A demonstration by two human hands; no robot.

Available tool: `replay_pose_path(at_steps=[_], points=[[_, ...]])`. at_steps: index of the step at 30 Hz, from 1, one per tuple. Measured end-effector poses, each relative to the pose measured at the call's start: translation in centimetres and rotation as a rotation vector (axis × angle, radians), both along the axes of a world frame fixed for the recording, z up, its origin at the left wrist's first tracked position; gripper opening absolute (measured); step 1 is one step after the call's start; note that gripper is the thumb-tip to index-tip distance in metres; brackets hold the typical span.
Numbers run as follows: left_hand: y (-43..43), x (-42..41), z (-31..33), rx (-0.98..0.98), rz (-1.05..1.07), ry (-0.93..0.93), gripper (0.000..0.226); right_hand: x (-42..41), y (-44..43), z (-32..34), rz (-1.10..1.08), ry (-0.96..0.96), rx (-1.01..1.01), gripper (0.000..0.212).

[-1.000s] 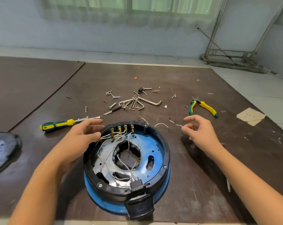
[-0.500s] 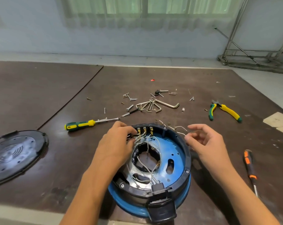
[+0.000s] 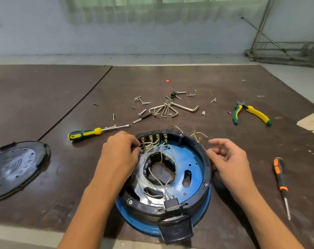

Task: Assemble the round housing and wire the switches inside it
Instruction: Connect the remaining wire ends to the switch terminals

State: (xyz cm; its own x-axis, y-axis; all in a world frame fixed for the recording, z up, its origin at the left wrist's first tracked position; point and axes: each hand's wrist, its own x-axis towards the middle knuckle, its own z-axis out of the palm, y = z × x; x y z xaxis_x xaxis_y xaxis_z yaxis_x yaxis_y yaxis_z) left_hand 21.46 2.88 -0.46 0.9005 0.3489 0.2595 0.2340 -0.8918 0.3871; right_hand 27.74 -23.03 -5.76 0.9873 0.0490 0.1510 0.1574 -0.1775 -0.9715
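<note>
Now left hand (image 3: 120, 151) pinches wire (image 3: 150, 146) inside housing (image 3: 208, 168); right hand (image 3: 228, 159) beside.

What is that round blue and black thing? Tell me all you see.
The round housing lies flat on the dark table, open on top: a black plastic-looking ring screwed over a blue base with a central hole. Four brass-tipped switches line its far rim; white wires loop inside. A black box juts from its near edge. The left hand is at the switches, the right hand beside the rim.
</note>
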Motion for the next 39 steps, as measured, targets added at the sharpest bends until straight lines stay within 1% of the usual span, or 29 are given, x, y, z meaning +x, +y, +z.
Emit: replay_pose_path(at_steps=[4, 11, 21, 27, 33, 39], points=[[-0.24, -0.1, 0.21, 0.009, 0.015, 0.025, 0.008, 0.28, -0.32, -0.14, -0.014, 0.073, 0.054, 0.022], [-0.35, -0.05, 0.06, 0.007, 0.014, 0.049, 0.009, 0.31, -0.02, -0.39, 0.008, 0.038, -0.092, 0.022], [-0.28, -0.02, -0.06, 0.013, 0.005, 0.043, 0.006, 0.35, -0.11, -0.55, 0.013, 0.033, -0.168, 0.023], [-0.21, -0.12, -0.28, 0.01, -0.004, 0.008, 0.007, 0.17, 0.13, -0.38, 0.009, -0.016, -0.115, 0.023], [-0.23, -0.05, -0.42, 0.034, -0.019, -0.007, 0.009, 0.09, 0.39, -0.08, -0.031, -0.129, -0.018, 0.023], [-0.26, 0.13, -0.5, 0.076, -0.029, -0.003, 0.006, 0.12, 0.29, -0.18, -0.047, -0.148, -0.005, 0.024]])
